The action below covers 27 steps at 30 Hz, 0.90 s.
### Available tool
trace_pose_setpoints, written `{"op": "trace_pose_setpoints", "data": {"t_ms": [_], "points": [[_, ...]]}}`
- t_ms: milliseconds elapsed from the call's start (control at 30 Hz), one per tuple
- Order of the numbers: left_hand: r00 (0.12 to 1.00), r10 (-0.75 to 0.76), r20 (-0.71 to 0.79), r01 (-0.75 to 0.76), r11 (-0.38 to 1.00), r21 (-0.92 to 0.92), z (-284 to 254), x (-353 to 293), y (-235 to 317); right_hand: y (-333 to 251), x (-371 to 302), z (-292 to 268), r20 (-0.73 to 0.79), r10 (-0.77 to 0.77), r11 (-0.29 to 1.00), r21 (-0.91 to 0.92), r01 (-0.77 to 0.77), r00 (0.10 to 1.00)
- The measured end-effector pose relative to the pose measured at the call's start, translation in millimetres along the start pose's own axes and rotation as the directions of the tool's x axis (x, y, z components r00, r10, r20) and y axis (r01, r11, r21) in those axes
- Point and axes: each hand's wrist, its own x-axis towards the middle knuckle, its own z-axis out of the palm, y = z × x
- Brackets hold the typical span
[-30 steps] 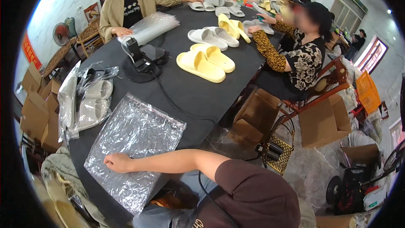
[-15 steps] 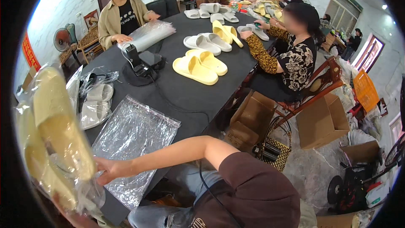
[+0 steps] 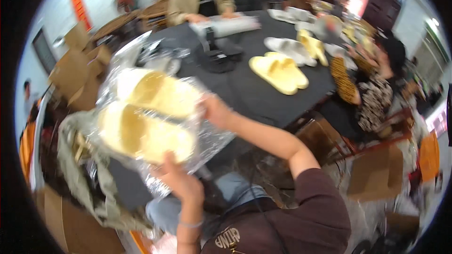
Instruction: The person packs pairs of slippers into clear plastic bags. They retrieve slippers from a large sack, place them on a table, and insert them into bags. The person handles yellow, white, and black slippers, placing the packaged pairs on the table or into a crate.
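Note:
A pair of yellow slide slippers (image 3: 157, 134) lies side by side inside a clear plastic bag (image 3: 207, 148), held up in front of me over the table's near left edge. My left hand (image 3: 181, 178) grips the bagged pair at its near side, thumb over one slipper's end. At the right side of the bag, my right hand (image 3: 216, 111) is closed on the plastic by the other slipper's end. Motion blurs both hands a little. More bagged slippers (image 3: 167, 63) lie on the table behind, partly hidden by the bag.
Yellow slippers (image 3: 278, 73) and grey slippers (image 3: 289, 50) stand on the dark table (image 3: 226, 94). A co-worker (image 3: 202, 0) handles a plastic roll across from me; another person (image 3: 376, 75) sits at the right. An open sack (image 3: 70, 136) stands left, beside a cardboard box (image 3: 75, 226).
The view has turned to the left. The bagged slippers have come from the far left edge nearer the middle and tipped sideways. My left hand now shows clearly on them.

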Motion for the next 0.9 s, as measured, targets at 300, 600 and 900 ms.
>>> {"op": "trace_pose_setpoints", "data": {"t_ms": [300,600,900], "points": [[0.762,-0.568,0.312,0.575,0.815,0.08,-4,-41,-36,-20,56,-56,-0.393,0.239,0.835,-0.384,-0.395,0.888],[0.833,0.38,0.402,-0.531,0.349,0.772,-68,34,23,-33,21,-87,-0.373,-0.104,0.605,-0.759,-0.239,0.922],[0.978,0.176,0.113,-0.138,0.134,0.981,-126,96,15,-17,31,-61,-0.083,0.16,0.597,-0.785,-0.163,0.984]]}}
